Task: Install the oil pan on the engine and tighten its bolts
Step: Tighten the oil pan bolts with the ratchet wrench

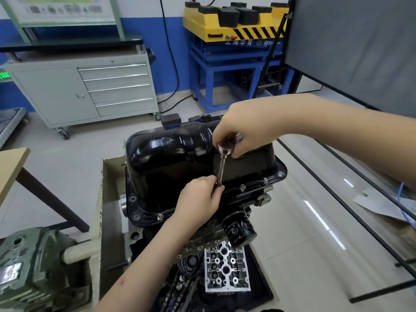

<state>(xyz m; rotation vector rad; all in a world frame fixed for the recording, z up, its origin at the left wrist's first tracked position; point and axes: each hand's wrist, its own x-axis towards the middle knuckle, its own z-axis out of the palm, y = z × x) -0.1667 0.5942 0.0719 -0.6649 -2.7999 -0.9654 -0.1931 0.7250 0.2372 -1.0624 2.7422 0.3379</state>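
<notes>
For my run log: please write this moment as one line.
step: tightening flange bolt | right hand: grips silver ratchet wrench head | left hand: pinches its lower end | glossy black oil pan: seated on engine

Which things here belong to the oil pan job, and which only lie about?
Job: oil pan; flange bolts; ratchet wrench, held by left hand and right hand.
Lying about: oil filter; cylinder head; grey cabinet; yellow lift.

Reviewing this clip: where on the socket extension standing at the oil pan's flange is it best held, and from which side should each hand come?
The socket extension stands nearly upright at the near flange of the oil pan. Best held at both ends: the right hand from above, its grip on the ratchet head, and the left hand from the near side, pinching the lower end to steady it. The slim bare shaft between probably offers little purchase.
</notes>
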